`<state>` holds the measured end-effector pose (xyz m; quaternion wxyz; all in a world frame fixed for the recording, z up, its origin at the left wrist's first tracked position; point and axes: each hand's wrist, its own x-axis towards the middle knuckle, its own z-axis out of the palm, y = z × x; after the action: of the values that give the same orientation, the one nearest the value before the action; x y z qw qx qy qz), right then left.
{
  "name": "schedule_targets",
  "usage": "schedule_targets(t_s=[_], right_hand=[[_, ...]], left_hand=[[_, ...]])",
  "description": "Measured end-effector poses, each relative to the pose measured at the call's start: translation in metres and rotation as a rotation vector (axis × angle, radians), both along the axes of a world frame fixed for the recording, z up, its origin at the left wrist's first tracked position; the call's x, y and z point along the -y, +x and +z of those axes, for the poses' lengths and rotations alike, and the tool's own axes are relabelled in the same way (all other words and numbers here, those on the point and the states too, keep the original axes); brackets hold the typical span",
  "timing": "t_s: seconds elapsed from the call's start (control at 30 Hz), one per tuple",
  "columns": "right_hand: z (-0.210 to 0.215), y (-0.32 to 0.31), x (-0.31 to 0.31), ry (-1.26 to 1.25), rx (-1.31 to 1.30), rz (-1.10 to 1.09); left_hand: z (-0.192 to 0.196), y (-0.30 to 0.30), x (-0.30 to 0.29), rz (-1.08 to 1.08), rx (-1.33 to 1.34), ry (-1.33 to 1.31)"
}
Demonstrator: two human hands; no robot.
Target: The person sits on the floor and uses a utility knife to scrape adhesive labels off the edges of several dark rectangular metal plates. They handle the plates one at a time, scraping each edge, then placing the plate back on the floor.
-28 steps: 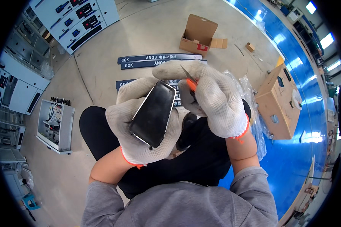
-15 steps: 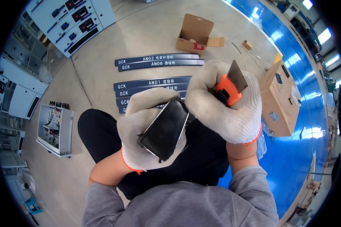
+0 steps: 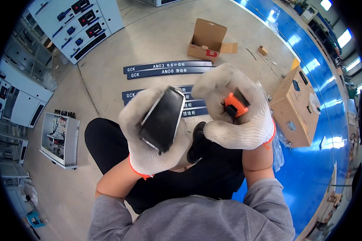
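In my gloved left hand [image 3: 133, 110] is a black flat piece [image 3: 163, 120] with thin silver edges, tilted up towards me and narrowing at its top. The fingers wrap around its side; its far part is hidden. An orange and black utility knife [image 3: 236, 105] sits in the closed grip of my gloved right hand [image 3: 258, 116], apart from the black piece. Its blade shows dark against the glove. Beyond my hands, several dark nameplate strips [image 3: 169, 72] with white lettering lie in two groups on the floor, partly covered by the gloves.
An open cardboard box [image 3: 199, 51] stands beyond the strips. At the right is a wooden box [image 3: 295, 108] beside blue flooring [image 3: 309, 176]. A metal enclosure with wiring [image 3: 60, 138] lies on the left. Grey cabinets [image 3: 78, 24] line the far left.
My right hand has turned, so the knife blade no longer sticks up past the glove. My left hand has shifted slightly left and up with the black piece. The hands are farther apart.
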<state>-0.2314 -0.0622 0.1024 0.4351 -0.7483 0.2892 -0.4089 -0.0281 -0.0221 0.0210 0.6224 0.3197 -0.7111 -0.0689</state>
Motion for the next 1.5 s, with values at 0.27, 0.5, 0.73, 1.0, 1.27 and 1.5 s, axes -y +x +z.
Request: schedule_targets(t_s=[0.27, 0.5, 0.73, 1.0, 1.27, 1.5], right_hand=[[-0.022, 0.014, 0.003, -0.19, -0.044, 0.075], [-0.03, 0.015, 0.011, -0.217, 0.037, 0.153], [-0.027, 0.009, 0.018, -0.343, -0.072, 0.158], [-0.038, 0.024, 0.017, -0.373, -0.076, 0.109], [-0.027, 0.025, 0.012, -0.338, -0.073, 0.093], [-0.025, 0.026, 0.007, -0.318, -0.117, 0.052]], left_hand=[[0.003, 0.0, 0.002, 0.012, 0.056, 0.088], [0.003, 0.009, 0.001, 0.007, 0.013, 0.173], [-0.002, 0.016, -0.005, 0.123, -0.083, 0.246], [-0.008, 0.022, -0.004, -0.015, -0.111, 0.201], [-0.008, 0.024, -0.005, -0.002, -0.083, 0.182], [-0.004, 0.021, -0.005, -0.007, -0.07, 0.149]])
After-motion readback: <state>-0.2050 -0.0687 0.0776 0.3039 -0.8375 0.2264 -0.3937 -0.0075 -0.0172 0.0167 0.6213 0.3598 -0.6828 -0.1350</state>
